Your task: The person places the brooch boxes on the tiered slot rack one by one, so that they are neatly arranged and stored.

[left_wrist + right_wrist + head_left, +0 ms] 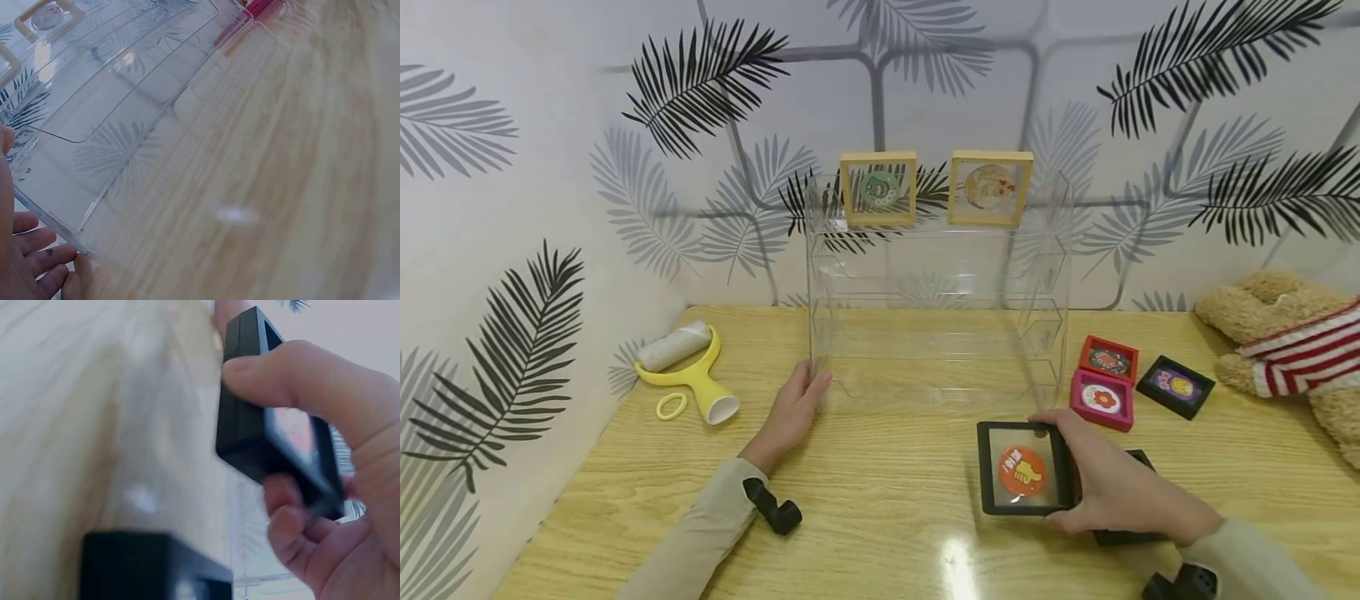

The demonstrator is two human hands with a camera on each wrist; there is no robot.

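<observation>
My right hand grips a black square display frame by its right side, thumb on one edge and fingers on the opposite one. Behind its clear pane sits a round orange-red badge with a yellow thumbs-up. The frame is held up off the table, in front of a clear tiered rack. At the rack's lower left, my left hand holds the side panel between thumb and fingers. Two pale yellow frames with round badges, a green one and a beige one, stand on the top tier.
Another black frame lies partly hidden under my right hand. Red, magenta and black-and-purple frames lie right of the rack. A plush toy is far right; a yellow-handled roller and yellow ring lie left.
</observation>
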